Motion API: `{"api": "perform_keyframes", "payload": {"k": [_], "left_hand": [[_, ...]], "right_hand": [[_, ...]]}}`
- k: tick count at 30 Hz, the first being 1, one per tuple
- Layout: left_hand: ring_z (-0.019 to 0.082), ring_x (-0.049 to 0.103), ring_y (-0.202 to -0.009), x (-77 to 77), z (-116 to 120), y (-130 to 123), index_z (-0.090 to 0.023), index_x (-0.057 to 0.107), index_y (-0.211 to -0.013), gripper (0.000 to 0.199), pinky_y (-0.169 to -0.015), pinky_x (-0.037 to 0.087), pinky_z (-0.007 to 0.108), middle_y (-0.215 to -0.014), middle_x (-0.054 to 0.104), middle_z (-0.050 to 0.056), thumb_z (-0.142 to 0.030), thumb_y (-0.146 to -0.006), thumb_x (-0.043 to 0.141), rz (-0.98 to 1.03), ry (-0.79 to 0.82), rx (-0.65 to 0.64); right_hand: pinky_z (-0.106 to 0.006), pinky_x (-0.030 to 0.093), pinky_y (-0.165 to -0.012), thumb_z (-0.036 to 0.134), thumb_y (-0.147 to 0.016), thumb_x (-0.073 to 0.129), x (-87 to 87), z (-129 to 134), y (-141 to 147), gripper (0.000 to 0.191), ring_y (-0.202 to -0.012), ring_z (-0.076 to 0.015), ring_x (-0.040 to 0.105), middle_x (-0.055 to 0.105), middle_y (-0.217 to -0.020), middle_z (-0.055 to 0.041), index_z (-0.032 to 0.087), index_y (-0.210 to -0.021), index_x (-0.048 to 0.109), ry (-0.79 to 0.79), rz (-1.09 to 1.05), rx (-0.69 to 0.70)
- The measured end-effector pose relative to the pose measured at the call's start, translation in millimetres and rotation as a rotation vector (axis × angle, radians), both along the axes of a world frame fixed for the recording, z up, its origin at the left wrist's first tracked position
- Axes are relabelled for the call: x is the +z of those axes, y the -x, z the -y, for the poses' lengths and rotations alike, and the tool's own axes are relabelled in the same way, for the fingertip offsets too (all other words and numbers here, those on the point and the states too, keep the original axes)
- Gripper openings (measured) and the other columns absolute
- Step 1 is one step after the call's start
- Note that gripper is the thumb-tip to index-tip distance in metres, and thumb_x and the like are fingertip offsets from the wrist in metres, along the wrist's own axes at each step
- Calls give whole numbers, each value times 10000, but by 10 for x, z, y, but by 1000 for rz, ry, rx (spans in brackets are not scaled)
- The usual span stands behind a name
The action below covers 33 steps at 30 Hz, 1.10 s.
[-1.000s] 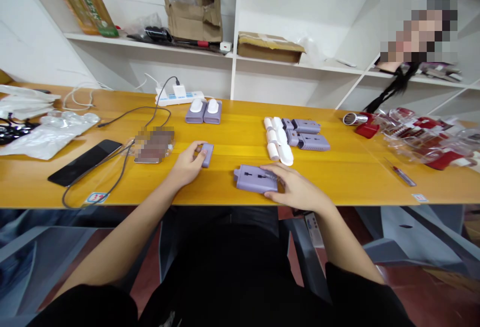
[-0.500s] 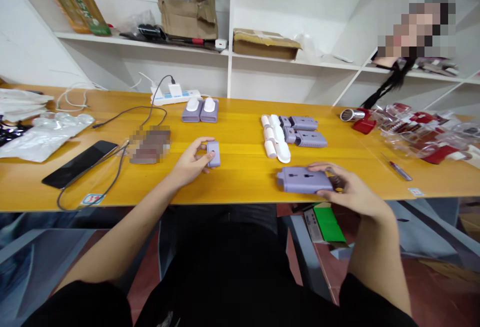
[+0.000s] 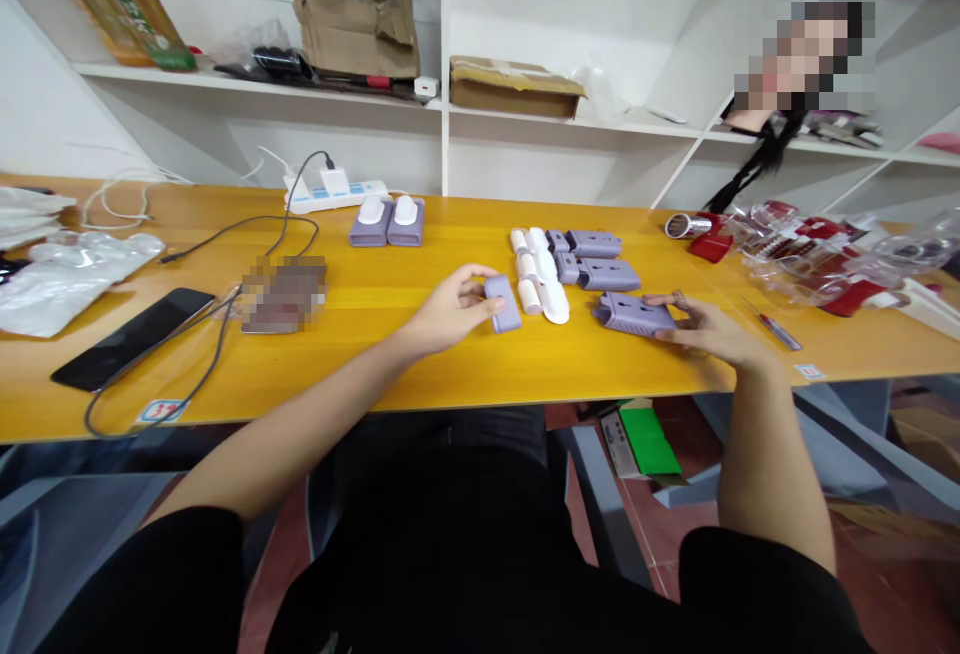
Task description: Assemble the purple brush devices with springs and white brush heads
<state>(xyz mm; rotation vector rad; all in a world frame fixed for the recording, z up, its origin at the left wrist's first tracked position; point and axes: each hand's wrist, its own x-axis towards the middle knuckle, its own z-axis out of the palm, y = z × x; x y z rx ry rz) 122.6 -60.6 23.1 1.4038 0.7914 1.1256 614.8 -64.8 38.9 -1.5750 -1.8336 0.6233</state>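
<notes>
Two bare hands are positioned over the desk [image 3: 360, 359], each engaged with one purple part. The left hand [image 3: 450, 309] holds a small purple block [image 3: 504, 306]; the thumb lies on the near side and the fingers are pinching the block. The block is located near the middle of the desk, just left of the white oval caps [image 3: 556, 304].

The right hand [image 3: 712, 332] grips a slotted purple housing [image 3: 636, 315] at its right end, with thumb and fingers closed on opposite sides. The upper face of this housing carries dark slots. The housing is located nearer to the person than two similar housings [image 3: 609, 275]. Whether it touches the desk cannot be determined.

Two purple units with white tops [image 3: 406, 232] stand side by side, just in front of the power strip [image 3: 367, 194]. A black phone [image 3: 135, 339] lies at far left; a slim tool [image 3: 781, 332] lies to the right of the right hand.
</notes>
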Motion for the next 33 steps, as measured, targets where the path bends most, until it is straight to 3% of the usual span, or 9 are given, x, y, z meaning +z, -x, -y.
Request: {"api": "perform_keyframes", "payload": {"k": [3, 6, 9, 13, 16, 26, 33], "left_hand": [[198, 762, -959, 96, -213, -407, -209, 705, -1201, 397, -925, 632, 399, -1239, 783, 115, -217, -888, 949, -50, -69, -44], [211, 753, -937, 183, -457, -865, -189, 726, -1166, 342, -925, 630, 429, -1190, 788, 121, -190, -893, 932, -207, -117, -58], [244, 767, -1068, 218, -681, -1266, -203, 763, -1146, 341, -1029, 612, 435, -1199, 808, 98, -204, -863, 953, -415, -228, 3], [287, 778, -1149, 197, -881, -1603, -219, 807, -1168, 330, -1066, 602, 454, -1164, 844, 87, -301, -885, 955, -658, -252, 2], [325, 760, -1255, 196, -938, -1719, -254, 841, -1196, 330, -1126, 577, 498, -1246, 858, 92, -360, -901, 945, -796, -262, -8], [462, 569, -1531, 210, -863, -1741, -246, 861, -1131, 299, -1233, 451, 666, -1418, 816, 178, -517, -1048, 767, -1093, -318, 55], [461, 537, -1555, 171, -858, -1745, -206, 849, -1090, 352, -1244, 416, 650, -1470, 792, 199, -516, -1100, 681, -1150, -375, 47]], "right_hand": [[-368, 691, -673, 499, -727, 993, -14, -127, -31, 696, -949, -285, 834, 783, -1530, -170, 249, -1358, 840, 137, 25, 43], [-472, 726, -964, 514, -782, 962, -21, -192, -67, 688, -1230, -359, 825, 684, -1698, -142, 261, -1411, 842, 133, 45, 85], [-578, 613, -1241, 518, -837, 935, -36, -214, -122, 703, -1485, -427, 720, 629, -1761, -96, 286, -1492, 825, 115, 102, 102], [-635, 391, -1426, 494, -896, 880, -58, -249, -200, 692, -1678, -453, 535, 622, -1763, -70, 287, -1552, 801, 70, 185, 122], [-607, 341, -1456, 453, -928, 829, -59, -282, -216, 627, -1693, -430, 515, 648, -1737, -55, 287, -1533, 816, 36, 238, 153], [-586, 471, -1394, 360, -993, 727, -165, -253, -85, 604, -1633, -401, 594, 636, -1739, -31, 284, -1590, 771, -83, 308, 130], [-607, 541, -1340, 357, -1010, 723, -216, -255, -18, 609, -1611, -402, 625, 610, -1759, -33, 299, -1615, 747, -94, 304, 119]]}}
